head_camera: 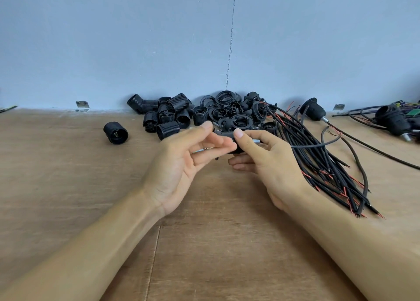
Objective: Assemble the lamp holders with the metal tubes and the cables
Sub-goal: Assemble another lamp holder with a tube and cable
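Over the middle of the wooden table (68, 175) both hands meet on a small black lamp holder part (227, 134). My right hand (268, 164) grips it, thumb on top, and a short metal tube (252, 139) shows beside the thumb. A black cable (309, 145) runs out of this hand to the right. My left hand (179, 164) pinches the part's left end between thumb and fingertips. Something metallic glints between its fingers; what it is cannot be told. Most of the part is hidden by fingers.
Threaded black holder bodies (168, 116) are heaped at the wall, with rings and caps (231, 112) beside them. One holder (116, 133) lies alone to the left. A bundle of black and red cables (318, 164) fans out on the right. Assembled holders (311, 109) lie far right.
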`<state>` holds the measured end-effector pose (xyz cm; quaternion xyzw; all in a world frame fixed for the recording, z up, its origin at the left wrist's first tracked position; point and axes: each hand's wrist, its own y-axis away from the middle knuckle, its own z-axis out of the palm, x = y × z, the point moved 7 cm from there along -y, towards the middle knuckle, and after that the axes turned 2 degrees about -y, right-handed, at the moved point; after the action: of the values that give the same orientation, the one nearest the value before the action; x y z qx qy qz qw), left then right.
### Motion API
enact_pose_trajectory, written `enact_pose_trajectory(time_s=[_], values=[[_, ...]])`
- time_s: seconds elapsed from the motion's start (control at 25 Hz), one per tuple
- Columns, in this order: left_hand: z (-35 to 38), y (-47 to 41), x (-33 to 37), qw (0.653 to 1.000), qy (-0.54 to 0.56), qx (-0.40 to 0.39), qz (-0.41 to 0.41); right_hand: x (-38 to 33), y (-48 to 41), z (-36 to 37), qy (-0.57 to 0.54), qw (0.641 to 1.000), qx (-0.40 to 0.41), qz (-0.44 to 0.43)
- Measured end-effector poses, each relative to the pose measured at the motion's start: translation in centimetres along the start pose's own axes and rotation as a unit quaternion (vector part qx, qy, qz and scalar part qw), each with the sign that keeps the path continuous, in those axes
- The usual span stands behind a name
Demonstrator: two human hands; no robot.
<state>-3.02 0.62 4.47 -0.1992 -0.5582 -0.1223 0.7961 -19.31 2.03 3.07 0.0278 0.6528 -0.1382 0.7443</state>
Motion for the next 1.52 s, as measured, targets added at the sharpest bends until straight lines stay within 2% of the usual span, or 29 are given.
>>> enact_pose_trajectory(time_s=[0.32, 0.56, 0.72, 0.88, 1.04, 1.2, 1.32, 1.52], values=[[-1.0, -0.3, -2.3, 0.994, -0.061, 0.044, -0.078, -1.2, 0.0, 0.2, -0.020, 0.999, -0.019, -0.035], [-1.9, -0.7, -1.4, 0.989, -0.091, 0.110, -0.034, -0.6, 0.2, 0.9, 0.058, 0.996, -0.057, -0.035], [-1.6, -0.6, -0.1, 0.995, -0.064, 0.076, 0.019, -0.3, 0.0, 0.2, 0.058, 0.998, -0.020, -0.028], [-1.0, -0.4, -0.7, 0.996, -0.053, 0.065, -0.003, -0.8, -0.4, -0.9, 0.019, 0.999, 0.014, -0.040], [-0.7, -0.3, -2.1, 0.995, -0.065, 0.066, -0.046, -1.4, -0.5, -0.7, 0.001, 0.999, -0.003, -0.052], [-1.8, -0.8, -1.2, 0.994, -0.029, 0.102, -0.007, -0.9, -0.1, 0.5, 0.029, 0.997, -0.059, -0.032], [-2.3, -1.0, -0.1, 0.996, 0.022, 0.084, 0.017, -0.3, 0.0, 0.5, 0.060, 0.997, -0.044, -0.025], [-0.4, -0.5, -2.4, 0.996, -0.057, 0.030, -0.057, -0.8, -0.4, -0.6, 0.045, 0.998, -0.002, -0.045]])
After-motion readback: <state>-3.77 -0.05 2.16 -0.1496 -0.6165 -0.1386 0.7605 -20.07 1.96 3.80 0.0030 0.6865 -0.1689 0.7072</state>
